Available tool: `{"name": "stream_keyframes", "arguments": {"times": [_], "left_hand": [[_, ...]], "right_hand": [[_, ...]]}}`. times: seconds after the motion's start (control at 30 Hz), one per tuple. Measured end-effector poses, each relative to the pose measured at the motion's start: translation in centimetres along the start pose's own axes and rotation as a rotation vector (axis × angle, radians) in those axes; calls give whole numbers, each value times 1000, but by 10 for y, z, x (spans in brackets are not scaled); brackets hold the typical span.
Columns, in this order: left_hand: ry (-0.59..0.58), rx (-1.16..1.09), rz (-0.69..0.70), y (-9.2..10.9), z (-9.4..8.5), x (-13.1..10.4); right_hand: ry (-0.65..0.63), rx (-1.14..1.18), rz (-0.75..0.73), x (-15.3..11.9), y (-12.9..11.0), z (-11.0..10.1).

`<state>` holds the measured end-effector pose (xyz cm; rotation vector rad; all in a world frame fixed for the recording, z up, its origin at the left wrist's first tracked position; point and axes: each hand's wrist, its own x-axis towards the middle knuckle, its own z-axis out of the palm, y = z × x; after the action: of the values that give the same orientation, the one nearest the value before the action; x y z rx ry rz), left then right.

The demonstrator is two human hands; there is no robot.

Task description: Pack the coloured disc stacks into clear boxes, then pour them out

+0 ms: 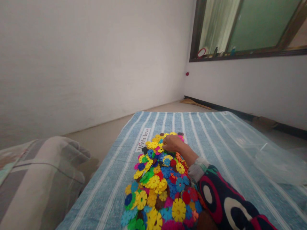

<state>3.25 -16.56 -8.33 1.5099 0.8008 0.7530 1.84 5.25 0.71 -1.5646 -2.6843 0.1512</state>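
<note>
My right hand point(171, 142) reaches to the far end of a long heap of plastic snowflake discs point(165, 172). Its fingers are closed in a pinch on a yellow snowflake disc point(161, 147) among the others. The discs are flat, round and notched at the rim, in yellow, blue, red, green, pink, orange, brown and black, and they overlap one another. A patterned dark sleeve point(223, 198) with a grey cuff covers my right forearm and hides part of the heap's right side. My left hand is out of view.
A blue cloth with white stripes point(110, 179) and "With love" print covers the table. A clear plastic container point(278, 163) stands on the right. At left is a cloth-covered piece of furniture point(45, 179). A broom point(194, 103) lies by the wall under the window point(256, 25).
</note>
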Motion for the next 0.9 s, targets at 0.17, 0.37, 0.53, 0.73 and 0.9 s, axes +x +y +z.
{"name": "stream_keyframes", "arguments": {"times": [0.17, 0.37, 0.53, 0.73, 0.9], "left_hand": [[-7, 11, 35, -3, -1, 3], [-13, 26, 61, -6, -2, 3], [-15, 34, 68, -8, -2, 2], [-9, 41, 65, -9, 0, 2], [3, 43, 57, -9, 1, 2]], "right_hand": [[-28, -5, -24, 0, -4, -5], [-35, -5, -48, 4, -6, -3], [-4, 4, -64, 6, -3, 0], [44, 24, -80, 4, -1, 3], [75, 49, -76, 4, 1, 7]]}}
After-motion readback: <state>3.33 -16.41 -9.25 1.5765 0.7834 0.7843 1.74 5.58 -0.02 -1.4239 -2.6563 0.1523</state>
